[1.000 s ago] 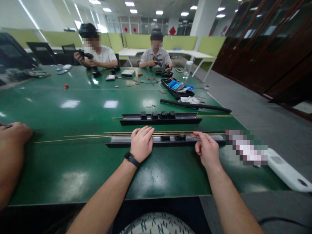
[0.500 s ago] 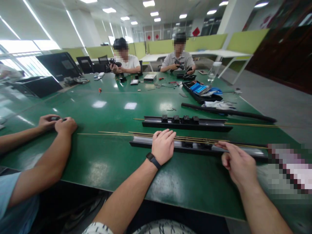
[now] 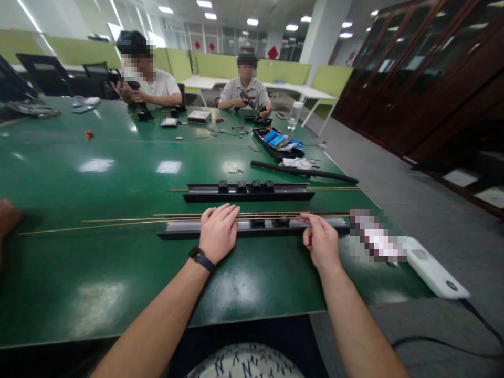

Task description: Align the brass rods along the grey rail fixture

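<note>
Several long, thin brass-coloured rods (image 3: 260,214) lie along a black channel-shaped rail (image 3: 185,231) with a pale inner strip. My left hand (image 3: 219,231), with a dark watch on its wrist, is closed over the rods near the rail's left part; its thumb and palm side are hidden. Toward the right end, my right hand (image 3: 323,239) pinches the rods between thumb and fingers. Small black blocks (image 3: 281,219) sit in this rail behind the rods. Beyond it lies a second black rail (image 3: 248,197) with several black blocks (image 3: 241,186) standing in it.
A black tube (image 3: 303,171), white gloves (image 3: 299,164) and a black tray (image 3: 271,147) with blue packets lie farther back. A white power strip (image 3: 437,270) is at the right edge. Two people sit across the green table (image 3: 118,262); another person's hand (image 3: 8,218) shows at left.
The view has swung right, so everything appears farther left and the power strip shows. My hands keep their places on the rods, whose left ends now spread somewhat farther apart.
</note>
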{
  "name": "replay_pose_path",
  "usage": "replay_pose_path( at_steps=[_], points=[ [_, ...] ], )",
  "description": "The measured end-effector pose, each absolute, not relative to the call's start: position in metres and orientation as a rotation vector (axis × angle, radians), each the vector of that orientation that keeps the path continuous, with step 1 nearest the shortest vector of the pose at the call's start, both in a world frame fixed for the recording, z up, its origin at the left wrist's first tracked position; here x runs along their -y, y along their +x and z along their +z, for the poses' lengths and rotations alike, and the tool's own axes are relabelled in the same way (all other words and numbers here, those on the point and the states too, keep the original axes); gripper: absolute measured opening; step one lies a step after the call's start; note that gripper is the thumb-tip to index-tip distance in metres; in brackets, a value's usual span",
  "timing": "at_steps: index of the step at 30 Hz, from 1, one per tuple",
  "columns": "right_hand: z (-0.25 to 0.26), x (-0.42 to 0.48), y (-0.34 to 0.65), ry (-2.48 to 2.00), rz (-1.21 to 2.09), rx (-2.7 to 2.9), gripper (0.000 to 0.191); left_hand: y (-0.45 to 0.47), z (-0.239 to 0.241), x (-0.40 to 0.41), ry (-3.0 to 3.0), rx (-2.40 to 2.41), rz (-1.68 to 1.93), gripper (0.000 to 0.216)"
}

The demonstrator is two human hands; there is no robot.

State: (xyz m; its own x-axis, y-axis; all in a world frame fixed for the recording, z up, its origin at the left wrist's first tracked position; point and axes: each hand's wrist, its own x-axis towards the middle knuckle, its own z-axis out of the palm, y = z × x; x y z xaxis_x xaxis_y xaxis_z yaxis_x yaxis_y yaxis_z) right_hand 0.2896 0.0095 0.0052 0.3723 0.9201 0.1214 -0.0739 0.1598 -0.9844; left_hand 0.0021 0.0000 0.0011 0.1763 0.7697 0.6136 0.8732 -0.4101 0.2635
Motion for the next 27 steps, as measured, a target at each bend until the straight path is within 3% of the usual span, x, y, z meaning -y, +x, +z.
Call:
replay_pose_path(
  at_steps=[27],
  points=[
    [0.0066,-0.0064,0.2872,-1.195,0.946,0.965,0.041,0.0012,0.0037,0.0003,-2.300,1.615,-1.050,0.038]
  ],
)
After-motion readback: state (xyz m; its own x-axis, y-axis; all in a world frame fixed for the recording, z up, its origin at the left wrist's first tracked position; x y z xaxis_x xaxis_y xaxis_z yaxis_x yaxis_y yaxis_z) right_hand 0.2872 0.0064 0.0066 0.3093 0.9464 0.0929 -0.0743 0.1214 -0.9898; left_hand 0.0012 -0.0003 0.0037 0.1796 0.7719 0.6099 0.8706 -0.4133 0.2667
